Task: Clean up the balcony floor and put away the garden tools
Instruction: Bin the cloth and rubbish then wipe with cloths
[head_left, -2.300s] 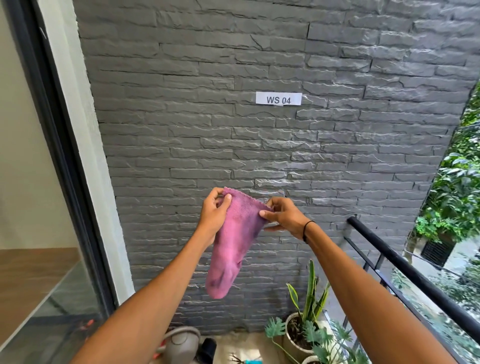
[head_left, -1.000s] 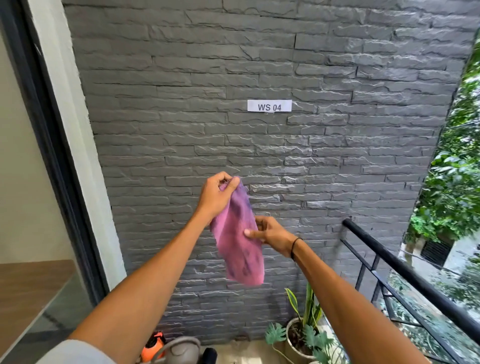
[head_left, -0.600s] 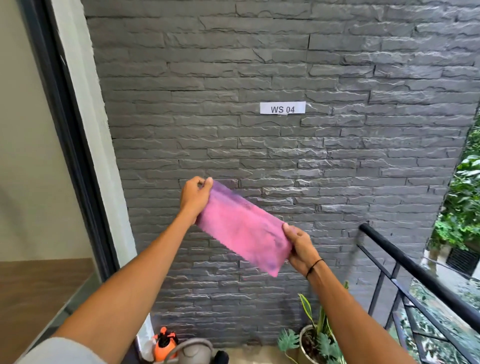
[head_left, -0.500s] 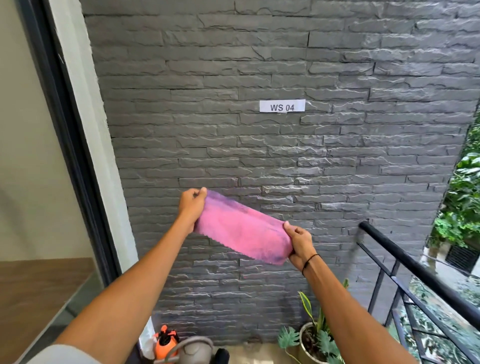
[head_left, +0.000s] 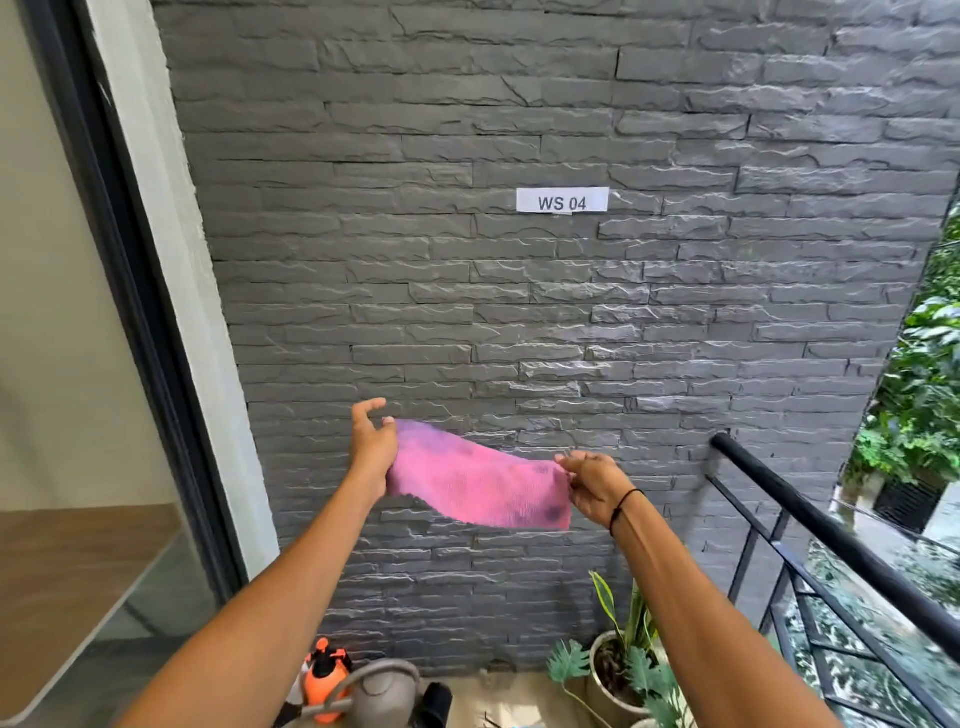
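With the pink cloth (head_left: 478, 480) stretched mid-frame between both hands, the right hand (head_left: 592, 488) pinching its edge but the left hand (head_left: 371, 449) half spread, a slipped grip could drop it toward the railing (head_left: 831, 530) at right.

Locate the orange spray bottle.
In the head view, the orange spray bottle stands at the bottom, left of centre, at the grey brick wall's foot, beside the grey watering can.
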